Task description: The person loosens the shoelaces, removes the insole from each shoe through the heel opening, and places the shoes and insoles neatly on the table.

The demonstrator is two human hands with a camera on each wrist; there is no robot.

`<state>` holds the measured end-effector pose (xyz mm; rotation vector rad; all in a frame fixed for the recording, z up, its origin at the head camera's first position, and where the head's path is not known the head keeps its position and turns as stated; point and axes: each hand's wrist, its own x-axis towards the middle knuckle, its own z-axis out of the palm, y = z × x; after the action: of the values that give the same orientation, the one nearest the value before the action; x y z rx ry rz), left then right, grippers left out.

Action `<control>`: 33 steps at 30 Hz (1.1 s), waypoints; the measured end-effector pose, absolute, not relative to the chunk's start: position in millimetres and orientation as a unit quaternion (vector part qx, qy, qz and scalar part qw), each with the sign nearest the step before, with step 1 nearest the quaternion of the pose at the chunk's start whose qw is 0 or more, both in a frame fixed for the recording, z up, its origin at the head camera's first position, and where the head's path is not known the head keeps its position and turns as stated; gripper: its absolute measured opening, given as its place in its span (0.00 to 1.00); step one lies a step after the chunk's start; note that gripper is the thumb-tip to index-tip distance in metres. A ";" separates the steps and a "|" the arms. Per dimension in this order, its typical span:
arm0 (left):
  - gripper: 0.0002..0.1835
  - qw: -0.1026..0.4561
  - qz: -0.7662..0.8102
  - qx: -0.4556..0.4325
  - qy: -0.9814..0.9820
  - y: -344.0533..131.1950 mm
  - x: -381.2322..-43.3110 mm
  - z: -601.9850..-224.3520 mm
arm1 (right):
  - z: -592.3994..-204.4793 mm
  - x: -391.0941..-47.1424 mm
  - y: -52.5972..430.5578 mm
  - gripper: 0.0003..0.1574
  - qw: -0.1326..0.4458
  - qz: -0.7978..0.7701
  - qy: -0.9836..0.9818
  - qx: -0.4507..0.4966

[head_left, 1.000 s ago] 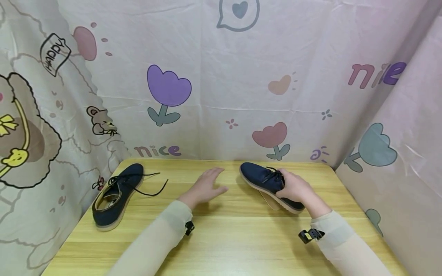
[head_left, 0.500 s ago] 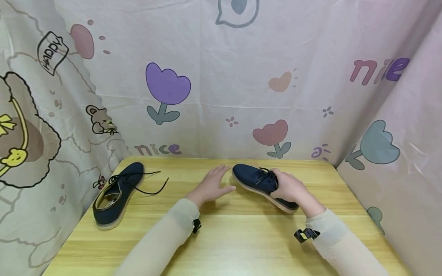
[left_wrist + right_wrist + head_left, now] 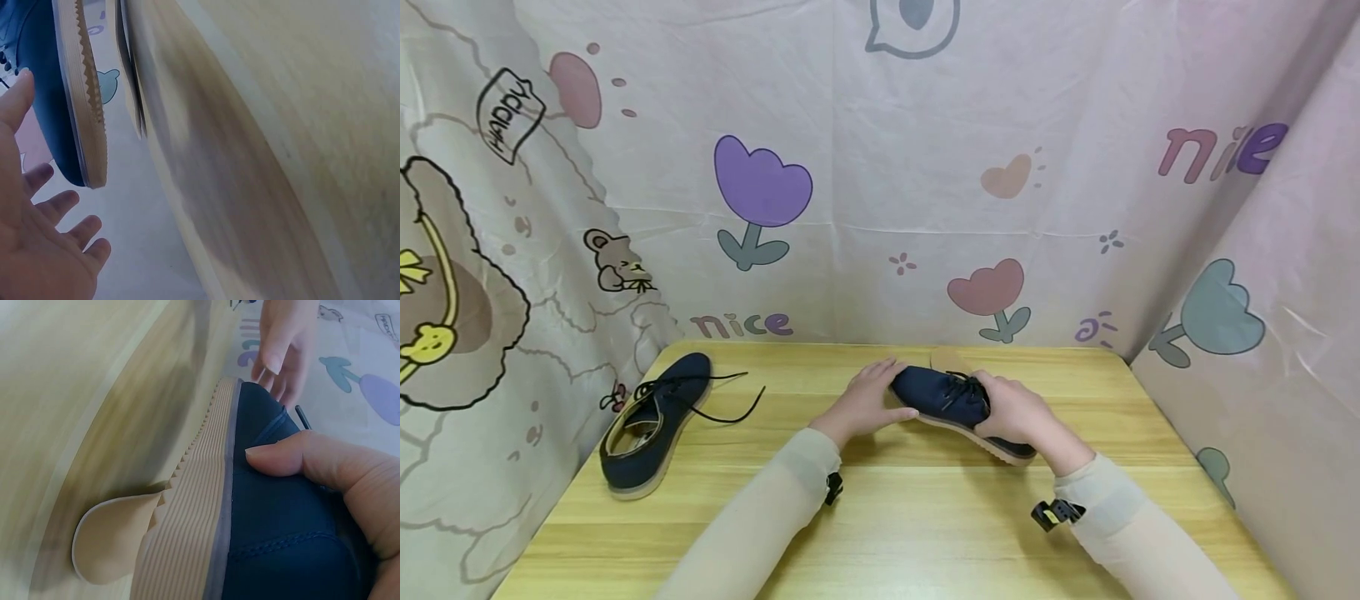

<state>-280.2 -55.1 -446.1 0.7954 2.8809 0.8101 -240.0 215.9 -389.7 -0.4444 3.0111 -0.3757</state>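
Note:
A navy lace-up shoe (image 3: 928, 390) with a ridged tan sole is held above the table, its toe pointing left. My right hand (image 3: 1017, 410) grips it around the middle, with the thumb on the near side of the upper. At the toe my left hand (image 3: 861, 404) is spread, thumb and fingers apart; in the left wrist view the fingers (image 3: 59, 203) are relaxed and not closed around it. Under the held shoe lies a flat tan insole (image 3: 112, 540), mostly hidden by it. A matching navy shoe (image 3: 658, 429) rests at the left, its laces loose.
The wooden table (image 3: 880, 533) has light yellow planks. Printed curtains (image 3: 865, 167) hang behind it and along both sides. Loose lace ends (image 3: 737, 408) from the left shoe trail over the tabletop.
My right hand has carried the shoe a little left and nearer. My left hand has moved right to its toe. The insole's rounded end now shows behind the shoe.

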 end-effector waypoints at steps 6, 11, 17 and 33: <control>0.48 0.018 0.249 0.271 0.930 -56.0 -281.0 -447.6 | -388.7 -237.4 209.4 0.54 0.029 -0.121 0.979 -0.159; 0.46 0.011 0.241 0.267 0.933 -59.2 -281.7 -450.9 | -389.9 -236.5 204.7 0.52 0.023 -0.121 0.978 -0.168; 0.45 0.002 0.235 0.262 0.936 -64.6 -278.2 -451.9 | -390.8 -234.2 199.7 0.52 0.021 -0.118 0.978 -0.171; 0.45 -0.013 0.233 0.247 0.940 -83.9 -263.4 -453.5 | -395.4 -230.0 183.4 0.52 0.020 -0.135 0.971 -0.197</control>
<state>-263.4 -83.9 -453.5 0.7829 2.9790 0.7392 -230.0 183.4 -395.4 -0.6120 3.0124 -0.4200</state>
